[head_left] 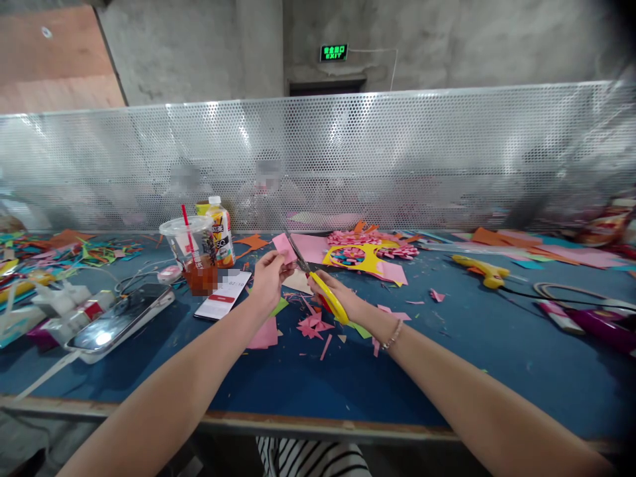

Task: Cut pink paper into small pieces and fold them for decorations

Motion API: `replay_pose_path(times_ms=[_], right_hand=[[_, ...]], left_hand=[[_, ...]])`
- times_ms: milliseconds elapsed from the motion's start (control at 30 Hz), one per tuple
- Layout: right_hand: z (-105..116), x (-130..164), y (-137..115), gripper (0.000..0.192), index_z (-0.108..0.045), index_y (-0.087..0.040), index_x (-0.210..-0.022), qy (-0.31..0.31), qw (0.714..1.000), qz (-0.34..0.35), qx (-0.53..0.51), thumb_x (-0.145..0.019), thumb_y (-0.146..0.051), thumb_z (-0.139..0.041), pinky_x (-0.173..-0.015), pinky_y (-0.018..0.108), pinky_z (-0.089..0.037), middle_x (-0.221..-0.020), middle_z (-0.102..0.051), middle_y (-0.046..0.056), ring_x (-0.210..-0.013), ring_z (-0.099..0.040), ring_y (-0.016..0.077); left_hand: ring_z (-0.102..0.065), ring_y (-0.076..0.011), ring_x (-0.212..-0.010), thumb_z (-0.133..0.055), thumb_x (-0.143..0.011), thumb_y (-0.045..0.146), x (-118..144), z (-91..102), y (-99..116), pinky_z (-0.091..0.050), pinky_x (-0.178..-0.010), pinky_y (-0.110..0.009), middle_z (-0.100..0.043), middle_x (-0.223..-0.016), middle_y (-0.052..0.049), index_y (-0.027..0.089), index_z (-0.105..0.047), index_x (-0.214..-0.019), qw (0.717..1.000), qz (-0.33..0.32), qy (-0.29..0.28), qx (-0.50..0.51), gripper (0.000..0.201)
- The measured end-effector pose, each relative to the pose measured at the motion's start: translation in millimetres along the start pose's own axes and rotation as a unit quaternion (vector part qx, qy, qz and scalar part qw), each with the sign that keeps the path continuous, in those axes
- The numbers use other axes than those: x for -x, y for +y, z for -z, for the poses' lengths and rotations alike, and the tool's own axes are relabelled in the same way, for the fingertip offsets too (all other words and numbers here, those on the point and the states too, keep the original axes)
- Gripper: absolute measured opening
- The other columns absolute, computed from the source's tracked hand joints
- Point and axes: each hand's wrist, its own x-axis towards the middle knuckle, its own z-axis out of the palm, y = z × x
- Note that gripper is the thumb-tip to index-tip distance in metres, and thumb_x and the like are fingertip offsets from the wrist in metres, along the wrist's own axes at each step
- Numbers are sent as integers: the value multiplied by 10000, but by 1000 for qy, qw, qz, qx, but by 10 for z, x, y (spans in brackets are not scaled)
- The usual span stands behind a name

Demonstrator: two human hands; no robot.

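Observation:
My left hand (268, 278) pinches a small pink paper piece (284, 248) above the blue table (348, 377). My right hand (342, 298) grips yellow-handled scissors (325, 295) whose blades (294, 250) point up and left, meeting the pink piece. Pink paper scraps (312, 326) lie on the table just below both hands. A larger pink sheet (311, 246) lies behind the hands.
A plastic cup with a red straw (191, 252) and a drink bottle (221, 232) stand left of centre. Two phones (119, 321) (223, 295) lie nearby. A yellow-and-pink paper craft (365, 255), a yellow glue gun (481, 270) and a perforated metal screen (348, 159) lie beyond.

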Motion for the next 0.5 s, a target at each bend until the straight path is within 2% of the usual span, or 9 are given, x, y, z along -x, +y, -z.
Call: replay_pose_path(times_ms=[233,367,500], right_hand=[[-37,52,-86,429,-396,-208,-708,-39,993,-48,-96,-653,-586,-593,-390,209,-301,-542,-423,-73,-425,-401,67],[-38,14,-44,451,-391,-209,-711,-20,997,-40,-65,-646,-616,-573,-364,202,-280,-539,-418,-75,-396,-378,58],[-26,-7,-11,408,-426,-207,-760,-14,1000,-16,1,-708,-601,-520,-387,217,-317,-547,-428,-62,-413,-387,71]], left_hand=[[-518,-57,-486,-674,-584,277,27,-31,8,-412,-546,-196,-553,-537,33,159,-507,-613,1000,-2,-9,-18,207],[-516,-56,-483,-670,-593,279,15,-35,-1,-400,-535,-191,-563,-543,27,157,-502,-612,1000,2,-4,-26,209],[-513,-54,-489,-660,-607,273,13,-41,2,-394,-531,-186,-566,-547,22,156,-496,-610,1000,2,-4,-22,202]])
